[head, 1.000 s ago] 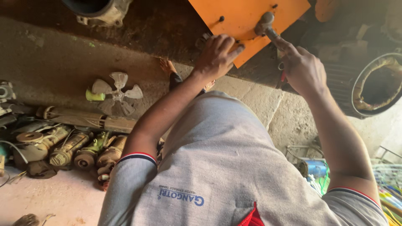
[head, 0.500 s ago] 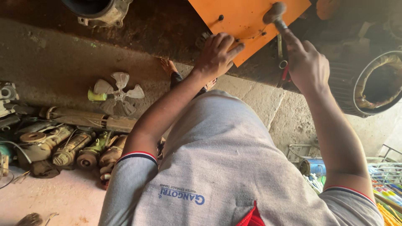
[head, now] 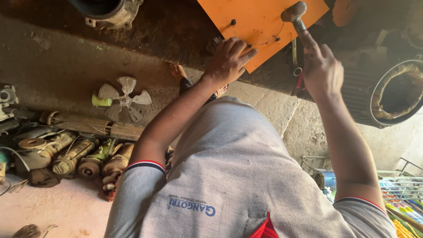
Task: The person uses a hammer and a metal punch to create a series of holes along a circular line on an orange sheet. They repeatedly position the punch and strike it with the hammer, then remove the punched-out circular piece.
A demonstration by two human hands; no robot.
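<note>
Lifting higher than before, right hand [head: 324, 70] with hammer [head: 294, 13] above orange sheet [head: 260, 22].

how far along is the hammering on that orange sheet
Done: the orange sheet lies flat on the floor with several small dark studs or holes showing. In hand: the left hand presses its near edge while the right hand holds a hammer over it. Left: cannot tell; nothing shows how many strikes remain.
</note>
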